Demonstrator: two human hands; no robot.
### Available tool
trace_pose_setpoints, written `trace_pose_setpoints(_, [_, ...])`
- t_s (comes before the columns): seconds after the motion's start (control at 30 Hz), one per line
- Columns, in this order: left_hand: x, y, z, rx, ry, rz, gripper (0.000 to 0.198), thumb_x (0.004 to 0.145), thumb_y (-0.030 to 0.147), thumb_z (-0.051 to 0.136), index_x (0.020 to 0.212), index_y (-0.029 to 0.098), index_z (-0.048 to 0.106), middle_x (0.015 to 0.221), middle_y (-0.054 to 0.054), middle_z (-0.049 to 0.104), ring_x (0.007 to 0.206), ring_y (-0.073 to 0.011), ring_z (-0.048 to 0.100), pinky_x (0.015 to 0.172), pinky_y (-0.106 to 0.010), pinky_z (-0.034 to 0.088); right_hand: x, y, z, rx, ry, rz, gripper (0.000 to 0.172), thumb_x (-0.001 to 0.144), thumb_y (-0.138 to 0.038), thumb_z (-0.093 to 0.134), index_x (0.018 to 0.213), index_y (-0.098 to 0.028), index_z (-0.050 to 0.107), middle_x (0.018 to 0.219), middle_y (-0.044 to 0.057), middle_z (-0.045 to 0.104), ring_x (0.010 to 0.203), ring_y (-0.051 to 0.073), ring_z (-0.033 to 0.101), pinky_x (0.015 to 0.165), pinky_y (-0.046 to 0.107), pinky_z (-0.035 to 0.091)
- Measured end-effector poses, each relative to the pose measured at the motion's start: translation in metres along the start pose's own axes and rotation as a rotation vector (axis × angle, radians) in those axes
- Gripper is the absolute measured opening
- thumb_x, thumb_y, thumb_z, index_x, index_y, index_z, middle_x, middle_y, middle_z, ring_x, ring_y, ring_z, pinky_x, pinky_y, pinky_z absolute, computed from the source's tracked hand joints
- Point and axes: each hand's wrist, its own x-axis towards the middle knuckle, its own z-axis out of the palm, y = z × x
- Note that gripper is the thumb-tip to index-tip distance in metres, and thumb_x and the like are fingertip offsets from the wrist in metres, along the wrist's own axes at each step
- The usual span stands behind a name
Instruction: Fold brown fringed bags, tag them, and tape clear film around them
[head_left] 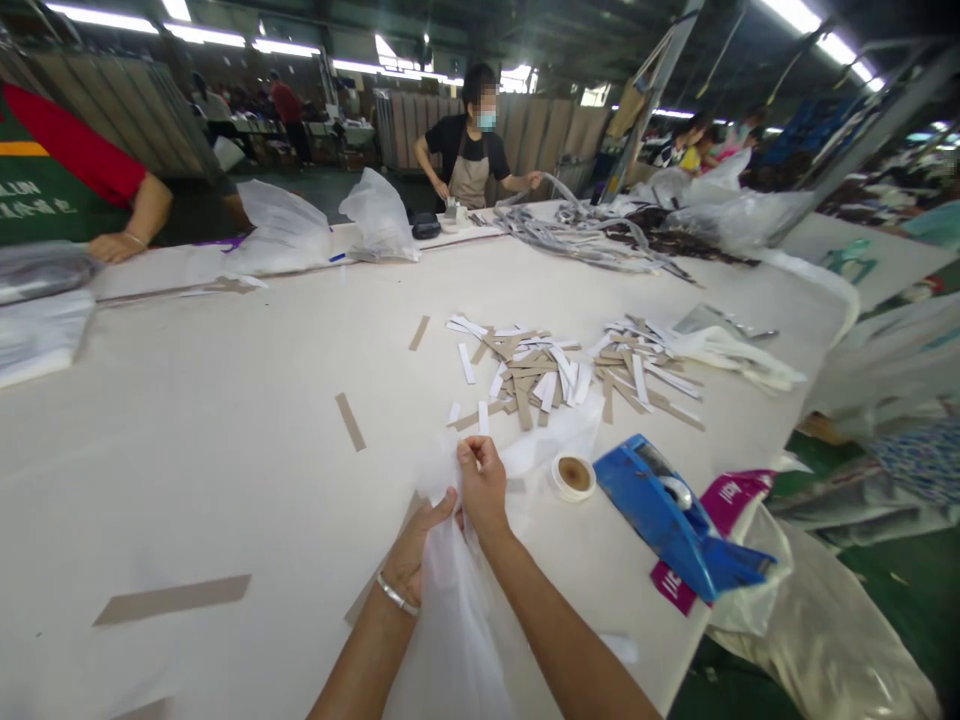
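A translucent white plastic bag (457, 610) hangs bunched between my forearms, its upper part spreading over the table in front of me. My left hand (420, 545), with a bangle at the wrist, grips the bag's gathered side, thumb pointing up. Pinched at the bag's upper edge are the fingers of my right hand (482, 485). Just beyond my hands lies a pile of brown and white cardboard strips (532, 370). To the right of my right hand are a roll of tape (574, 476) and a blue tape dispenser (675, 510).
A second pile of strips (637, 365) lies further right, and single strips (176, 598) are scattered to the left. Grey zipper-like strips (577, 230) heap at the far edge. A co-worker in an apron (469, 150) stands across the white table (225, 420); another person's arm (139, 215) rests at far left.
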Motion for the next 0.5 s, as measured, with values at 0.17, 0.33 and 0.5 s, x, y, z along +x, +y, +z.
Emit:
trace_pose_setpoints(0.17, [-0.002, 0.002, -0.01, 0.087, -0.018, -0.007, 0.024, 0.078, 0.021, 0.074, 0.099, 0.013, 0.065, 0.068, -0.002, 0.069, 0.054, -0.0133, 0.065, 0.057, -0.023, 0.054, -0.007, -0.007, 0.005, -0.258, -0.023, -0.079, 0.018, 0.089, -0.039, 0.048, 0.09, -0.023, 0.056, 0.088, 0.001, 0.063, 0.085, 0.018, 0.056, 0.08, 0.031, 0.042])
trace_pose_setpoints(0.33, [-0.013, 0.007, -0.017, 0.083, 0.02, -0.063, 0.023, 0.075, 0.021, 0.077, 0.095, 0.015, 0.066, 0.075, -0.004, 0.07, 0.058, -0.0128, 0.066, 0.058, -0.022, 0.053, -0.008, -0.014, -0.023, -0.226, -0.204, -0.036, 0.015, 0.088, -0.036, 0.049, 0.086, -0.024, 0.057, 0.084, -0.001, 0.065, 0.078, 0.016, 0.058, 0.073, 0.029, 0.044])
trace_pose_setpoints(0.5, [-0.016, 0.008, -0.027, 0.062, 0.033, -0.114, 0.019, 0.074, 0.024, 0.078, 0.08, 0.01, 0.066, 0.063, -0.004, 0.066, 0.049, -0.0108, 0.061, 0.05, -0.019, 0.05, -0.006, -0.003, -0.08, -0.371, -0.147, 0.011, 0.014, 0.085, -0.036, 0.051, 0.084, -0.023, 0.059, 0.076, -0.001, 0.064, 0.072, 0.017, 0.059, 0.067, 0.028, 0.043])
